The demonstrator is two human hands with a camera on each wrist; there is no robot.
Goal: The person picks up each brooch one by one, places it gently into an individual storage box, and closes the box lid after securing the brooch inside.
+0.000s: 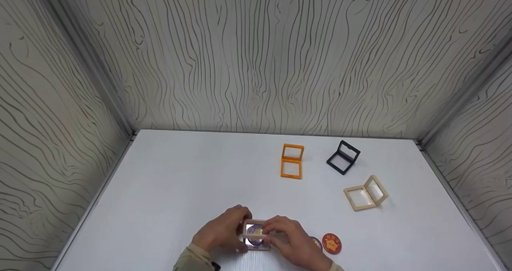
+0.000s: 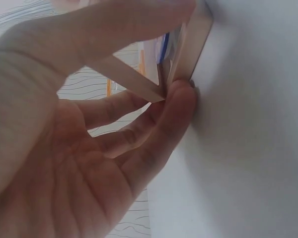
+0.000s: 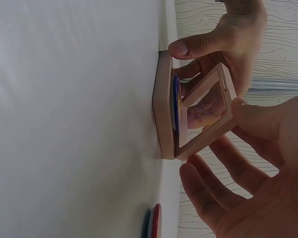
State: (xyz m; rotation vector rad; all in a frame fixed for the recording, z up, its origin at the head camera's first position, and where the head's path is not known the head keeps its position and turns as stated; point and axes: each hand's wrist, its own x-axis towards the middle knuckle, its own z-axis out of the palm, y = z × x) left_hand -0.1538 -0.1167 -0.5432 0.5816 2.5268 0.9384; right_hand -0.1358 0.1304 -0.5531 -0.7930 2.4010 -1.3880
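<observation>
Pink frame [image 1: 255, 236] between left fingers [image 1: 243, 212] and right fingers [image 1: 277, 224].

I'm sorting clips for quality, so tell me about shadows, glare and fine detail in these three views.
Head view: table bright, markings on the red disc too small to read; left wrist view: soft shadow on the table beside the left hand; right wrist view: faint pale streaks across the table, upper left, and darker shading near the pink frame.
</observation>
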